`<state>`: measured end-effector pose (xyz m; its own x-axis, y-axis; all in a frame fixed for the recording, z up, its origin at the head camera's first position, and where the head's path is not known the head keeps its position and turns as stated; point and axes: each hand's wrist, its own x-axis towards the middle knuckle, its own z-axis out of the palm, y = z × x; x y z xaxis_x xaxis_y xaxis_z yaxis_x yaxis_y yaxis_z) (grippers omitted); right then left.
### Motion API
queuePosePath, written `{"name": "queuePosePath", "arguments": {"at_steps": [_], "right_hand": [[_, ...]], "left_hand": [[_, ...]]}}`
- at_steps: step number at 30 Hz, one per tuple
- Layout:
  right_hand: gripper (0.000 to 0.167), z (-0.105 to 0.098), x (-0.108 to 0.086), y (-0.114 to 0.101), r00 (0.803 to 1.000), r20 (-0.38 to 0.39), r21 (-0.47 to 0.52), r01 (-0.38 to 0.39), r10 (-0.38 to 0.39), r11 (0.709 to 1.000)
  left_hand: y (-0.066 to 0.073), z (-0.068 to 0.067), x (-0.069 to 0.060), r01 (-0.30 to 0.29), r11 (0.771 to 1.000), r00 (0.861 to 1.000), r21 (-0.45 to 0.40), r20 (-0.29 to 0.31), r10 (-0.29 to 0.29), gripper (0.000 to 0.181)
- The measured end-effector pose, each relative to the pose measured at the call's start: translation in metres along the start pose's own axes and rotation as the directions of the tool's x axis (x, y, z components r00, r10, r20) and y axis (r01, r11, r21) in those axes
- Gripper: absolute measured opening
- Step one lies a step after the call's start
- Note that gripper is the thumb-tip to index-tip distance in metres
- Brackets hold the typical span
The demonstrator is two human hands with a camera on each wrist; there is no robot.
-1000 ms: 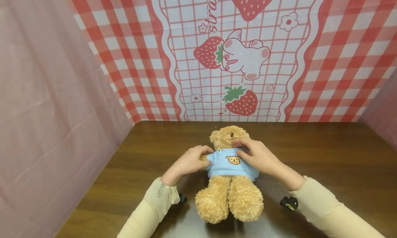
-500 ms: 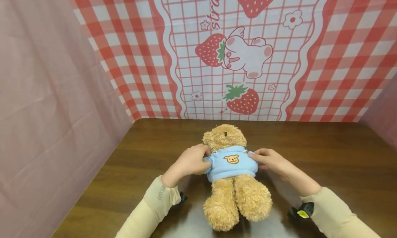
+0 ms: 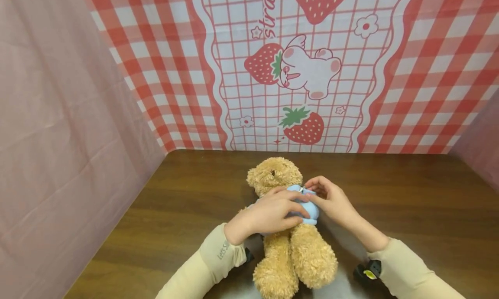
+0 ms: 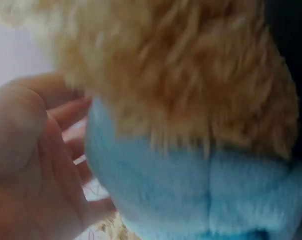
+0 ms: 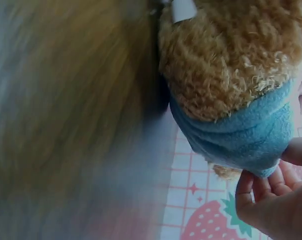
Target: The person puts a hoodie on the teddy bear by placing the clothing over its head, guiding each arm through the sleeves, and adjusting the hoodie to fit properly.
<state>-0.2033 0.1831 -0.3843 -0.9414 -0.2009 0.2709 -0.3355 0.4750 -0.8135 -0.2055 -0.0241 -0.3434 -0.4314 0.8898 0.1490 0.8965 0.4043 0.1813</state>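
A tan, curly-furred teddy bear (image 3: 313,255) lies on its back on the wooden table, head toward the back wall. It wears a light blue sweatshirt (image 3: 311,210), whose bear-face patch is hidden under my left hand (image 3: 273,212). That hand reaches across the bear's chest, its fingers extended over the cloth. On the bear's other side, my right hand (image 3: 335,203) pinches the sweatshirt near the shoulder. The right wrist view shows thumb and fingers on a peak of blue cloth (image 5: 265,167). In the left wrist view, the left palm (image 4: 26,165) stands beside the bear's blue side.
The dark wooden table (image 3: 421,212) runs back to a red-and-white checked cloth (image 3: 425,73) with strawberry prints. A pink curtain (image 3: 70,138) hangs at the left, another at the right edge. A white tag (image 5: 183,10) shows on the bear's fur in the right wrist view.
My left hand has moved right from the bear's arm onto its chest. The right hand left the chest for the shoulder side. The bear has turned, its head shifting left.
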Motion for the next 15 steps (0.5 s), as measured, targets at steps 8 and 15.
{"name": "queuePosePath", "arguments": {"at_steps": [8, 15], "right_hand": [[0.038, -0.009, -0.007, 0.004, 0.981, 0.108, -0.111, -0.152, 0.163, 0.982], [0.052, -0.014, -0.013, 0.008, 0.937, 0.242, 0.063, -0.275, 0.252, 0.959]], "left_hand": [[0.005, 0.007, 0.004, 0.099, 0.993, 0.995, 0.071, -0.008, -0.098, 0.027], [0.008, 0.016, 0.006, 0.096, 0.983, 0.993, 0.160, -0.077, -0.084, 0.024]]}}
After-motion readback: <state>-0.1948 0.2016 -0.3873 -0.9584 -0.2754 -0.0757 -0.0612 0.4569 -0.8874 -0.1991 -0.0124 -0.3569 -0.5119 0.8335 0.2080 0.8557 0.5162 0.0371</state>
